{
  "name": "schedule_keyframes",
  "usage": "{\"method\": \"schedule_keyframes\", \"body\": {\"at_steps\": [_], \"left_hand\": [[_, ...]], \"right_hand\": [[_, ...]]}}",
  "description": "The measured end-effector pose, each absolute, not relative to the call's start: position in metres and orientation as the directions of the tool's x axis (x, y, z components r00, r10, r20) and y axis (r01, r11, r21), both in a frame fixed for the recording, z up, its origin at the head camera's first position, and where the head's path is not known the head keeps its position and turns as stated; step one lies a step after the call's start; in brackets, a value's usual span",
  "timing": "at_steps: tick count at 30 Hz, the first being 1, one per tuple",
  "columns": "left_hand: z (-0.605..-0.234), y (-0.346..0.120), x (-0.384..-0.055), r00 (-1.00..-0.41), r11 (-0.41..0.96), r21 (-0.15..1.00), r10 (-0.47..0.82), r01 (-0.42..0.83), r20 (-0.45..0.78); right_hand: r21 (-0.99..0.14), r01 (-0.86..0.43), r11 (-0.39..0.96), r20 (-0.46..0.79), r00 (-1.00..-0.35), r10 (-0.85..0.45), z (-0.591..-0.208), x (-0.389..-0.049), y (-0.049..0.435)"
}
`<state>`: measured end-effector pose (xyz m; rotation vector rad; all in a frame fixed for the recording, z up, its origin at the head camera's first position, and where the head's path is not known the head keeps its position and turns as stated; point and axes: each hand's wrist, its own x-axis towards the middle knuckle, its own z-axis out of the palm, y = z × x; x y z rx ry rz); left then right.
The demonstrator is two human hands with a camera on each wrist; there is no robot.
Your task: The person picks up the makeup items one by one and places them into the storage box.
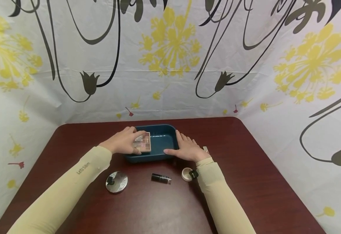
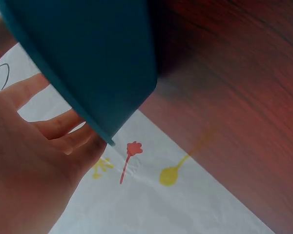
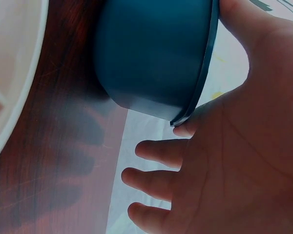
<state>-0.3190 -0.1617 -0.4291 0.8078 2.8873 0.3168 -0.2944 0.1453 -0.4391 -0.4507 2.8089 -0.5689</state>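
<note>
Now, left hand (image 1: 125, 141): pinching eyeshadow palette (image 1: 146, 143) at left edge of tray (image 1: 162, 143)
Right hand (image 1: 188, 150): relaxed, touching right edge

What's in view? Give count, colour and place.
table: 1, red-brown, mid-view
bin: 1, blue, far half of table
palette: 1, pink and brown, in bin's left part
mirror: 1, silver, front left of bin
tube: 1, black, clear-ended, in front of bin
round case: 1, whitish, right of tube
block: 1, black, at round case's right edge
small item: 1, pale, right of bin, mostly hidden
cloth: count unclear, white, flower-printed, around table
left hand: 1, bare, holding palette
right hand: 1, bare, at bin's right end
sleeves: 2, pale yellow, both arms
</note>
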Motion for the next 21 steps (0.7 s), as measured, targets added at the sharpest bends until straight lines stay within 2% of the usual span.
{"method": "schedule_keyframes", "body": {"at_steps": [21], "left_hand": [[-0.448, -0.155, -0.324, -0.834, 0.831, 0.163, 0.548, 0.532, -0.069]], "right_hand": [[-0.391, -0.250, 0.885, -0.162, -0.929, -0.334, -0.440, -0.295, 0.144]]}}
